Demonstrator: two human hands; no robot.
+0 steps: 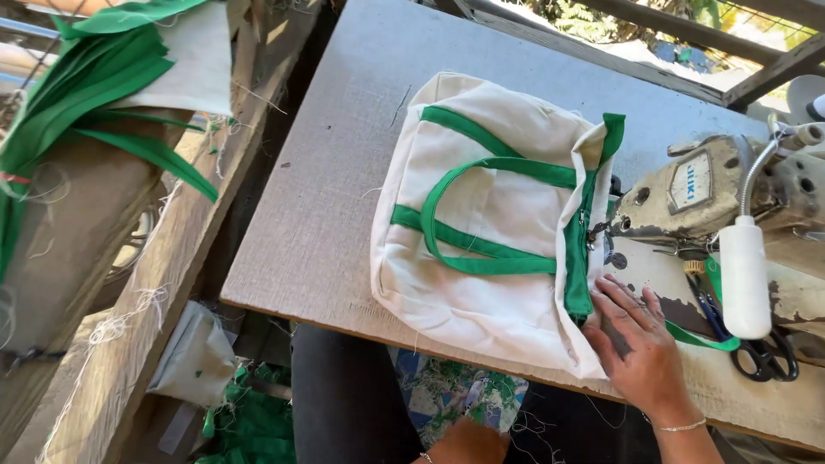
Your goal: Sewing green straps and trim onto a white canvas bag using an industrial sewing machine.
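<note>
A cream canvas bag (481, 258) with green straps and a green zip edge lies flat on the grey sewing table (335, 172), near its front edge and just left of the worn sewing machine (713, 189). The bag's green-trimmed opening points toward the machine, and one looped green handle (468, 215) rests across its upper face. The right hand (640, 339) lies palm down with fingers spread, pressing the bag's lower right corner and the table beside it; it grips nothing. A thin bracelet (683, 425) circles that wrist. Only a sliver of the left hand (460, 447) shows below the table's front edge, by the person's lap, and whether it is closed or spread cannot be told. Black-handled scissors (760, 352) and a loose green strap piece (700, 339) lie on the table just right of the pressing hand. A white lamp head (744, 279) hangs over them. Off the table's left edge, a pile of green strips (82, 94) rests on a wooden bench (155, 283).
</note>
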